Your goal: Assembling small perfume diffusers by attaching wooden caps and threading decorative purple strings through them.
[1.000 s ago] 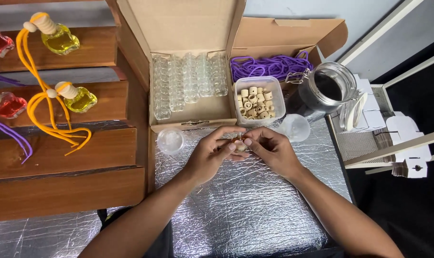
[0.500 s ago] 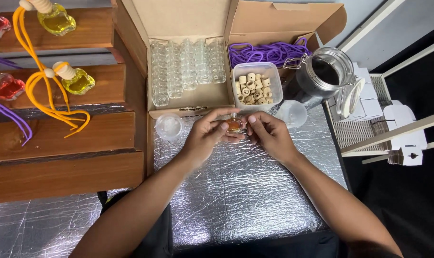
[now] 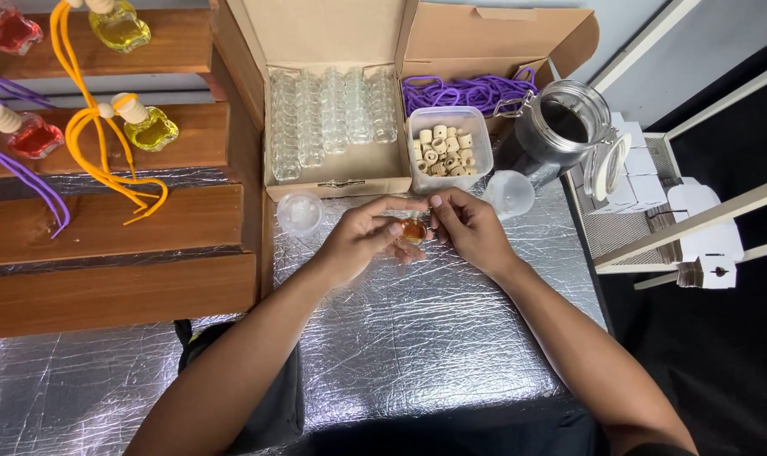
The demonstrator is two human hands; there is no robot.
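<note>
I watch both hands meet over the foil-covered counter (image 3: 417,338): the left hand (image 3: 362,241) and the right hand (image 3: 468,228) are curled in, fingertips pinched from either side on a small glass bottle (image 3: 414,230) of amber liquid, held just above the foil and just in front of the open cardboard box (image 3: 333,110). Whether the bottle's mouth is capped I cannot tell; fingers hide it. Behind the hands stand rows of empty clear bottles (image 3: 333,118) in the box, a plastic tub of wooden caps (image 3: 447,148), a heap of purple cords (image 3: 476,89), and a clip-top glass jar (image 3: 565,127) of dark liquid with its lid swung open. A small clear funnel (image 3: 508,192) sits just beside the right hand, a round clear lid (image 3: 300,211) near the left. On the wooden steps (image 3: 113,228) to the left rest filled yellow bottles (image 3: 151,127) and red ones with orange cords (image 3: 105,160). As I judge it, the grip is slight and the glass smooth: a slip or tilt could spill the amber fill onto the foil, and a careless elbow could knock the open jar.
</note>
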